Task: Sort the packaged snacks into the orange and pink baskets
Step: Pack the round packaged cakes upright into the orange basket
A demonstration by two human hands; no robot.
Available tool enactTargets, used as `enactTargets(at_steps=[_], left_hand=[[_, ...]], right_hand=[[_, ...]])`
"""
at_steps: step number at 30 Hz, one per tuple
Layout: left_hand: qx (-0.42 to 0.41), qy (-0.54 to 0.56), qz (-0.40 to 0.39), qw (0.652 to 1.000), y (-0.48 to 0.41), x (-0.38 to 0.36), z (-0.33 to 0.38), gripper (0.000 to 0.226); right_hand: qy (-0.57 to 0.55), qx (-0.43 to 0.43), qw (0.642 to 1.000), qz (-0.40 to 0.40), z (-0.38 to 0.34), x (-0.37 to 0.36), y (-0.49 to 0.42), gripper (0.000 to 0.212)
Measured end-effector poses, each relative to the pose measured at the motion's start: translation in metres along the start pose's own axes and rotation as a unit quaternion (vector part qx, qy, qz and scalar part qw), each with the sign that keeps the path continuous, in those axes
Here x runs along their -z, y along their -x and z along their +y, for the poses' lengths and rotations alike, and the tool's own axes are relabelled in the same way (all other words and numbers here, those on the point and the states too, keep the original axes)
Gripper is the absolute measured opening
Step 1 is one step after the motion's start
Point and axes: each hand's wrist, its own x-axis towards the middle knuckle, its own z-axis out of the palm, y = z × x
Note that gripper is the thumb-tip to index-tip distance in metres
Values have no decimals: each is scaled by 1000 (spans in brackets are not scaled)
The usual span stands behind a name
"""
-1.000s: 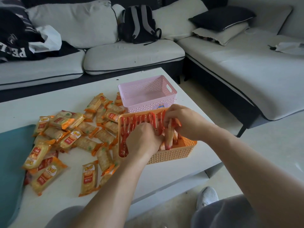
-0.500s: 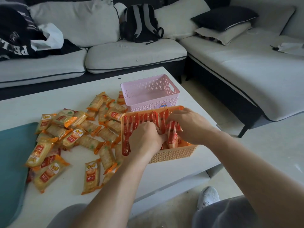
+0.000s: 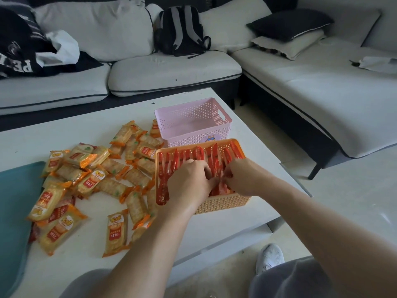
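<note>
The orange basket point(image 3: 223, 204) stands near the white table's right front edge, packed with several red snack sticks point(image 3: 189, 154) set upright in a row. My left hand point(image 3: 189, 181) and my right hand point(image 3: 242, 178) are both inside it, fingers curled down among the red sticks at the middle, their tips hidden. Just behind stands the pink basket point(image 3: 214, 108), with nothing visible in it. Several yellow-orange cracker packets point(image 3: 94, 181) lie scattered on the table to the left of the orange basket.
The white coffee table point(image 3: 71, 134) carries a teal mat point(image 3: 12, 203) at its left edge. A grey corner sofa point(image 3: 171, 69) wraps the back and right, with a black backpack point(image 3: 182, 29) and cushions. My white shoe point(image 3: 269, 258) is on the floor below.
My right hand has slid from the basket's far rim down toward its middle, meeting my left hand among the red sticks. The row of sticks at the back now stands more even.
</note>
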Motion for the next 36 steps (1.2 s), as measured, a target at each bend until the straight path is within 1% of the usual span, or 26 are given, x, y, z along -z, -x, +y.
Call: enactTargets(at_steps=[3,4,7,9,11,14,16,19,21,24,25,27,29,31,33,34,35,36], left_hand=[[1,-19,17,1000,2,-4,6,26],[3,-18,17,1000,3,-4,7,25],[8,-9,2,1000,3,-1,8,18],[7,-10,-7,1000,4,1,8,10],[3,-12,-10,1000,5,2,8,6],[1,-8,-19,1000,4,4,6,7],[-1,-8,-26,1000,3,4,5,8],[-16,-3,-44,999,4,7,5,10],[-33,31,-52,998,4,15,1,11],[-39,139,-35,989,10,36,-11,12],[-33,156,-23,987,13,44,-19,12],[-6,171,5,985,18,66,-41,11],[37,185,23,982,20,88,-74,12],[93,210,37,973,28,112,-115,17],[133,201,55,969,42,127,-159,25],[153,185,57,969,51,129,-181,27],[176,162,51,970,64,131,-204,26],[189,141,35,971,73,126,-220,24]], right_hand=[[0,-29,996,84,-2,9,2,26],[3,-32,996,81,-3,10,3,27],[-24,-35,999,8,-10,4,4,25],[-62,-44,997,-30,-11,-3,2,28],[-101,-42,993,-41,-12,-7,-2,33],[-143,-51,987,-56,-15,-7,-1,34],[-135,-49,987,-73,-13,-3,-1,33],[-53,-32,994,-95,-10,-3,-2,29],[11,-34,997,-63,-14,-1,0,29],[54,-43,996,59,-31,12,11,33],[58,-31,993,97,-39,16,14,33],[27,15,990,136,-62,19,17,30],[-30,67,988,137,-92,15,19,26],[-85,129,980,124,-127,5,21,22],[-106,168,977,75,-156,-9,23,18],[-89,177,980,34,-166,-21,24,16],[-47,181,982,-11,-179,-36,25,17],[9,173,984,-50,-183,-48,27,27]])
